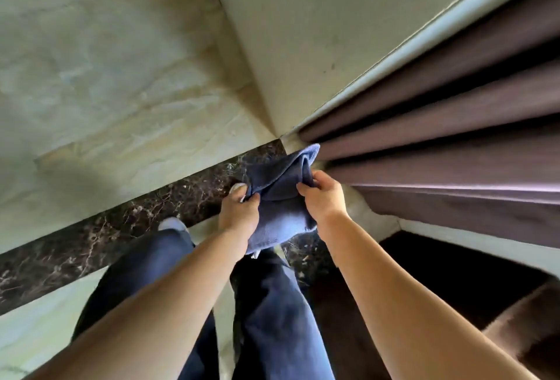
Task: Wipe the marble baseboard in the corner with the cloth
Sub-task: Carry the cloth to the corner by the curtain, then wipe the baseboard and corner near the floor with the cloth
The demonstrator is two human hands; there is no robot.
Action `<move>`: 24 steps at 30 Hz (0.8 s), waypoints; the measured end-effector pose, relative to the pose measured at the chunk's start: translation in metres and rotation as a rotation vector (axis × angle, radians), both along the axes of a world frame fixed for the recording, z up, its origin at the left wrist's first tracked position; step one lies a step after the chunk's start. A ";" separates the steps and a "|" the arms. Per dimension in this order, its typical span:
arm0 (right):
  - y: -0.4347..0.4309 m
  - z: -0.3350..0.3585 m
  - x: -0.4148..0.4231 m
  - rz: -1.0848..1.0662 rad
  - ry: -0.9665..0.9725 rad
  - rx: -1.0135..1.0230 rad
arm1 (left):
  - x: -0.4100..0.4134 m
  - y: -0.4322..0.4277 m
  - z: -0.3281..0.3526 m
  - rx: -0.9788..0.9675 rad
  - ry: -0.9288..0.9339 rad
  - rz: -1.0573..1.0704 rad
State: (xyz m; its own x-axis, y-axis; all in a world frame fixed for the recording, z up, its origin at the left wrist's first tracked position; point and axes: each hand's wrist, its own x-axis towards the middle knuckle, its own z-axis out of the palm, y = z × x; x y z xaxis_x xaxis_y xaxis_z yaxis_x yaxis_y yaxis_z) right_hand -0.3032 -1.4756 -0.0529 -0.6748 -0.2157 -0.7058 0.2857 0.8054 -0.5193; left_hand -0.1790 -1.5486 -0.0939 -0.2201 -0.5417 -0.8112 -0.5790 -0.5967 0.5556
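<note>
Cloth (281, 194) — held between left hand (239, 213) and right hand (324, 197), above the person's legs (266, 304). Marble strip (136, 222) is laid across the floor (106, 76), running beneath the cloth toward the corner. Wall (318, 31) is set behind; curtain (454, 137) — hung at the right, just beside the cloth.

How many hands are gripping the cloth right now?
2. The left hand pinches the dark blue terry cloth at its left edge, and the right hand grips its right edge, beside the folds of the brown pleated curtain. The cloth's lower part hangs between the forearms.
</note>
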 end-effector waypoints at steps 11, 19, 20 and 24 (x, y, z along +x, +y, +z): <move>-0.061 -0.446 -0.103 -0.005 0.046 0.224 | -0.118 -0.080 -0.452 -0.128 0.071 -0.405; -0.051 -0.628 -0.072 0.861 0.611 0.275 | -0.113 -0.115 -0.607 -1.049 -0.117 -0.928; -0.054 -0.638 -0.070 0.881 0.641 0.306 | -0.114 -0.124 -0.612 -1.132 -0.112 -0.959; -0.049 -0.651 -0.076 0.950 0.808 0.213 | -0.138 -0.168 -0.619 -1.216 -0.161 -1.147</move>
State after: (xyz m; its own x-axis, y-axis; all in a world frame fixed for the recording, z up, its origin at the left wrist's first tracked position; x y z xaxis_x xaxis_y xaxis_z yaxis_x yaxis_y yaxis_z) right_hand -0.3792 -1.5245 -0.7041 -0.5702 -0.7836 -0.2466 -0.7869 0.6072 -0.1100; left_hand -0.3173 -1.7171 -0.7132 -0.8807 -0.4575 -0.1223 -0.4735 0.8473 0.2407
